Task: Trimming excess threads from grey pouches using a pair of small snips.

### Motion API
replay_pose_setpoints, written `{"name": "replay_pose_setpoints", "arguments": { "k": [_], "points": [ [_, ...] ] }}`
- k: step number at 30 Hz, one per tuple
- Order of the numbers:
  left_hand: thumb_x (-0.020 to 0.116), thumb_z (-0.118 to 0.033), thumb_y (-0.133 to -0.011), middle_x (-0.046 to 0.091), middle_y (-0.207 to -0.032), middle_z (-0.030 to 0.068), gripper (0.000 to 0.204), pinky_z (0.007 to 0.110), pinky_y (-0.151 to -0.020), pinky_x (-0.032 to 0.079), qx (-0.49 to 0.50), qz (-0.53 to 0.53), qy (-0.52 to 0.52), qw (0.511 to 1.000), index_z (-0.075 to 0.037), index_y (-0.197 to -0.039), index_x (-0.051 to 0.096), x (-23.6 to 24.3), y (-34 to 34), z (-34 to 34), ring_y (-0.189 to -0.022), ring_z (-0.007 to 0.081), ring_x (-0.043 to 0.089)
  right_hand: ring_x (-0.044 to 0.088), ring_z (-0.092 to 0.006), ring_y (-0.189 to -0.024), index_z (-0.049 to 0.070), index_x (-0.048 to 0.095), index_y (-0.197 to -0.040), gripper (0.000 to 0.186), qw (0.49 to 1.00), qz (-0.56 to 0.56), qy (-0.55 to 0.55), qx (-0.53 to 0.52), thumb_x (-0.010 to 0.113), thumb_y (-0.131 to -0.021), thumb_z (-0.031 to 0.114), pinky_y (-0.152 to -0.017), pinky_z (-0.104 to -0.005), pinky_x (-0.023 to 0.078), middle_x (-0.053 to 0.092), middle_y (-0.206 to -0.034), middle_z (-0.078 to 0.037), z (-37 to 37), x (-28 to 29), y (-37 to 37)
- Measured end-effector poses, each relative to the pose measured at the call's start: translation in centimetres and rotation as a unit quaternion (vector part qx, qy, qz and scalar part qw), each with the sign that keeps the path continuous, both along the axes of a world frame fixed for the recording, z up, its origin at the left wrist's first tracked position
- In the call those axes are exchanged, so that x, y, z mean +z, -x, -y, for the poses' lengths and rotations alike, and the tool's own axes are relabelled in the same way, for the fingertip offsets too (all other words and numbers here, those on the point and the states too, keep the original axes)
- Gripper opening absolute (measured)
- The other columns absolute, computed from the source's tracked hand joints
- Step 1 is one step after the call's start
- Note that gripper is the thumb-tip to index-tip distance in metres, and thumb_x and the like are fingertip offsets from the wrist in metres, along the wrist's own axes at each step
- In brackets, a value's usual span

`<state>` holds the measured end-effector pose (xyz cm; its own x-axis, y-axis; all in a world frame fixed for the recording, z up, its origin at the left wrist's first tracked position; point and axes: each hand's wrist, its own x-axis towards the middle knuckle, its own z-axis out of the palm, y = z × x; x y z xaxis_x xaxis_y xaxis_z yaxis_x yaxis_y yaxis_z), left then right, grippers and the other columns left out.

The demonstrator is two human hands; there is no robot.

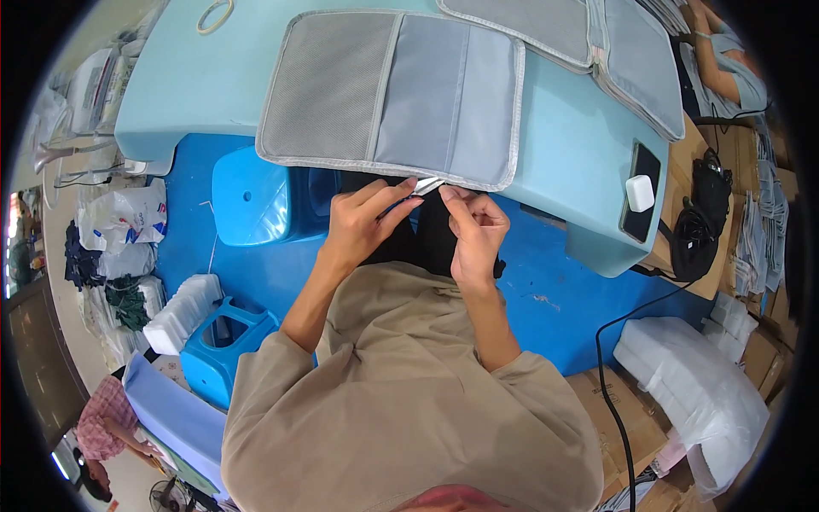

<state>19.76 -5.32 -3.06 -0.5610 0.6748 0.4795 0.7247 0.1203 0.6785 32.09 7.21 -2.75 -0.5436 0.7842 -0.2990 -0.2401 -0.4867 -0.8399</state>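
Observation:
A grey fabric panel (418, 94) with a mesh pocket, a smooth pocket and pale bound edges lies flat, its near edge reaching over the table's front. At that edge my left hand (367, 219) is closed, with a small, shiny silver-white piece (426, 186) between thumb and fingers; its exact kind is unclear. Close beside it my right hand (473, 230) is pinched together at the panel's bound edge. Whatever its fingertips hold is too small or hidden to make out.
Another grey zipped organizer (636, 72) lies at the table's far right. A phone (641, 171) with a white case (639, 194) rests near the light-blue table's (196, 94) right edge. Blue stools (247, 196) stand left; a black cable (607, 384) hangs right. Other people work nearby.

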Motion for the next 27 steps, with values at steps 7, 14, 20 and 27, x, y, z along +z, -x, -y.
{"name": "replay_pose_setpoints", "arguments": {
  "k": [7, 14, 20, 27],
  "points": [
    [0.087, -0.014, -0.082, 0.065, -0.072, 0.0039, 0.029, 0.033, -0.048, 0.044, -0.019, -0.001, 0.010, 1.000, -0.008, -0.109, 0.077, 0.5, 0.7, 0.1, -0.051, 0.0191, 0.055, 0.055, -0.0037, -0.068, 0.005, 0.056, -0.062, 0.036, 1.000, -0.002, -0.009, -0.007, 0.079, -0.086, -0.008, -0.053, -0.0215, 0.034, 0.076, -0.093, -0.011, 0.0, 0.0, 0.1],
    [0.087, -0.015, -0.081, 0.067, -0.075, 0.0042, 0.029, 0.033, -0.049, 0.046, -0.024, 0.000, 0.021, 0.999, -0.008, -0.108, 0.077, 0.8, 0.9, 0.2, -0.053, 0.0190, 0.057, 0.047, -0.0005, -0.060, 0.007, 0.057, -0.065, 0.034, 0.998, -0.023, 0.052, 0.003, 0.078, -0.087, -0.007, -0.049, -0.0211, 0.026, 0.074, -0.093, -0.006, -0.1, -0.1, 0.0],
    [0.087, -0.016, -0.082, 0.065, -0.074, 0.0027, 0.029, 0.033, -0.049, 0.046, -0.030, -0.024, 0.035, 0.999, -0.009, -0.108, 0.078, 1.4, 1.1, 0.1, -0.053, 0.0184, 0.057, 0.046, -0.0007, -0.058, 0.006, 0.059, -0.068, 0.030, 0.995, -0.032, 0.092, 0.019, 0.078, -0.087, -0.006, -0.049, -0.0211, 0.027, 0.075, -0.095, -0.007, -0.3, -0.3, -0.2],
    [0.086, -0.016, -0.082, 0.061, -0.070, 0.0014, 0.029, 0.032, -0.048, 0.044, -0.021, -0.043, 0.042, 0.998, -0.009, -0.108, 0.078, 1.6, 0.9, 0.3, -0.051, 0.0173, 0.054, 0.041, -0.0031, -0.056, 0.012, 0.048, -0.064, 0.040, 0.994, -0.008, 0.107, 0.021, 0.074, -0.089, -0.005, -0.049, -0.0215, 0.029, 0.071, -0.086, -0.009, -0.2, 0.6, 0.2]
  ]
}}
